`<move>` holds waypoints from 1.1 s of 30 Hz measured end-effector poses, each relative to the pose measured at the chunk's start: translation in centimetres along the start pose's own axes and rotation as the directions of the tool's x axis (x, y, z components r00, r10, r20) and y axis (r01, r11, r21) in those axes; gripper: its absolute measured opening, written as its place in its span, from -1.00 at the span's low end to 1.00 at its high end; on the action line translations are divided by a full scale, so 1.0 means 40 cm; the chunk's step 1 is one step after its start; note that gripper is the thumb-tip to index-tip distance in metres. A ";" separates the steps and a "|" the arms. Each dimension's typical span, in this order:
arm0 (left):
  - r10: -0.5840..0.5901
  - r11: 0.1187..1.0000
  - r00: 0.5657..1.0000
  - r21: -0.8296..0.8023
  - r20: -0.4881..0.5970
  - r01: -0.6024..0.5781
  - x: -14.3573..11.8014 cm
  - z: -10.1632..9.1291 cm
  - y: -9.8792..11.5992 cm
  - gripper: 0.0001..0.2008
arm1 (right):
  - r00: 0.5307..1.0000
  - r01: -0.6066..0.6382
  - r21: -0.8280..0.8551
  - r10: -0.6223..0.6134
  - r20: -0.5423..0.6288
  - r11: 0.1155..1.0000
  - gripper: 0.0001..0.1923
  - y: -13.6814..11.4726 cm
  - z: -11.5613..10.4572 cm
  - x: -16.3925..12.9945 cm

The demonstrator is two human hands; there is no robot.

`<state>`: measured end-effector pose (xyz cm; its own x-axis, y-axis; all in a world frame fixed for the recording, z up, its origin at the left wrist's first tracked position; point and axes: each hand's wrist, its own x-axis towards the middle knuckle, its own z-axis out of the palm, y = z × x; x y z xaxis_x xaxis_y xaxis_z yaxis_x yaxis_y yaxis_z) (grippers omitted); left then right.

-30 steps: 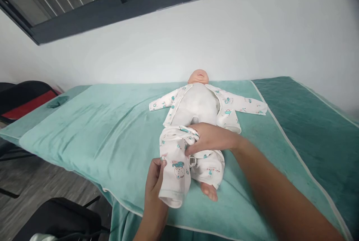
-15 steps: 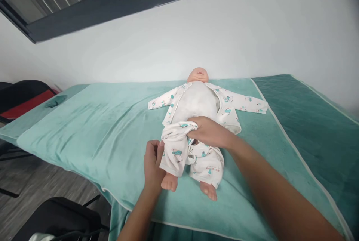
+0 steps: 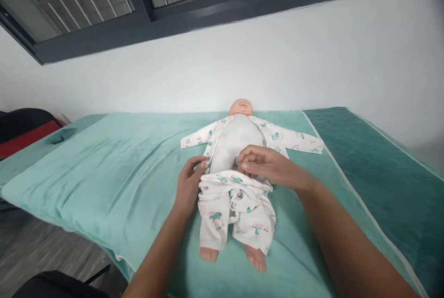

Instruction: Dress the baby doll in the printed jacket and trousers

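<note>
A baby doll (image 3: pixel 242 106) lies on its back in an unfastened white printed jacket (image 3: pixel 199 135), its pale torso bare in front. White printed trousers (image 3: pixel 215 217) cover its legs, with the waistband bunched at the hips and the feet showing below. My left hand (image 3: pixel 189 185) is at the doll's hip on the left, thumb and fingers slightly apart beside the jacket hem and waistband. Over the lower belly, my right hand (image 3: pixel 267 165) has its fingers curled toward the thumb, just above the waistband; whatever they might hold is hidden.
A light green sheet (image 3: pixel 121 173) covers the table under the doll, with a darker green cover (image 3: pixel 378 168) on the right. Behind is a white wall (image 3: pixel 277 57) below a dark window frame (image 3: pixel 145 30). Black chairs (image 3: pixel 57 284) stand at the left.
The trousers' waistband now spans both hips and is less gathered. My left hand has moved up from the trouser leg to the hip. My right hand has come off the front of the waistband.
</note>
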<state>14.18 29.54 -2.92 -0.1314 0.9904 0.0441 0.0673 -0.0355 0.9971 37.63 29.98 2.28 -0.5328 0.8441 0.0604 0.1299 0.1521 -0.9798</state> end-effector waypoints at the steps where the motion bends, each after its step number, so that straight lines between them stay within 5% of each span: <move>1: 0.025 0.998 0.999 0.055 0.025 -0.026 0.020 0.004 0.001 -0.61 | 0.993 0.020 0.009 -0.019 -0.116 1.000 -0.67 0.005 -0.006 0.002; 3: 0.106 0.968 0.993 0.222 0.061 -0.117 0.059 0.011 0.006 -0.59 | 0.907 0.050 -0.052 -0.067 -0.416 0.997 -0.69 0.021 -0.017 0.011; 5: 0.234 0.870 0.969 0.426 0.083 -0.247 0.096 0.020 0.021 -0.61 | 0.722 -0.034 -0.213 -0.124 -0.681 0.976 -0.71 0.048 -0.029 0.027; 7: 0.351 0.715 0.928 0.606 0.121 -0.350 0.134 0.036 0.042 -0.66 | 0.585 -0.200 -0.368 -0.191 -0.788 0.908 -0.70 0.080 -0.038 0.045; 10: 0.408 0.508 0.889 0.758 0.207 -0.410 0.192 0.079 0.078 -0.73 | 0.610 -0.325 -0.498 -0.225 -0.760 0.804 -0.66 0.125 -0.044 0.069; 13: 0.402 0.422 0.870 0.784 0.287 -0.454 0.243 0.126 0.096 -0.78 | 0.643 -0.342 -0.460 -0.153 -0.750 0.819 -0.66 0.150 -0.047 0.083; 16: 0.390 0.452 0.871 0.761 0.300 -0.465 0.287 0.137 0.086 -0.76 | 0.637 -0.340 -0.341 -0.052 -0.769 0.876 -0.69 0.153 -0.058 0.089; 19: 0.282 0.594 0.925 0.711 0.253 -0.376 0.331 0.099 0.061 -0.74 | 0.631 -0.332 -0.248 0.019 -0.776 0.910 -0.72 0.144 -0.069 0.093; 21: 0.193 0.699 0.956 0.652 0.223 -0.293 0.361 0.058 0.047 -0.74 | 0.590 -0.327 -0.186 0.046 -0.806 0.927 -0.73 0.135 -0.076 0.093; 23: 0.124 0.765 0.978 0.612 0.168 -0.201 0.391 0.015 0.040 -0.72 | 0.499 -0.316 -0.090 0.085 -0.863 0.944 -0.75 0.129 -0.089 0.087; 27: 0.047 0.791 0.999 0.609 0.027 -0.054 0.436 -0.049 0.038 -0.75 | 0.322 -0.266 0.161 0.245 -0.914 0.950 -0.72 0.140 -0.158 0.052; 30: 0.045 0.716 0.999 0.698 -0.028 -0.013 0.445 -0.074 0.030 -0.78 | 0.326 -0.347 0.211 0.328 -0.886 0.914 -0.67 0.169 -0.234 0.014; 33: 0.067 0.587 0.996 0.809 -0.059 0.009 0.433 -0.081 0.016 -0.73 | 0.373 -0.654 -0.009 0.312 -0.874 0.756 -0.69 0.198 -0.291 -0.015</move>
<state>8.74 46.26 -1.31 -0.1851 0.9761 0.1144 0.8387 0.0962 0.5360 48.72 36.68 -3.28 0.5724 0.8116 -0.1168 0.4543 -0.4324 -0.7789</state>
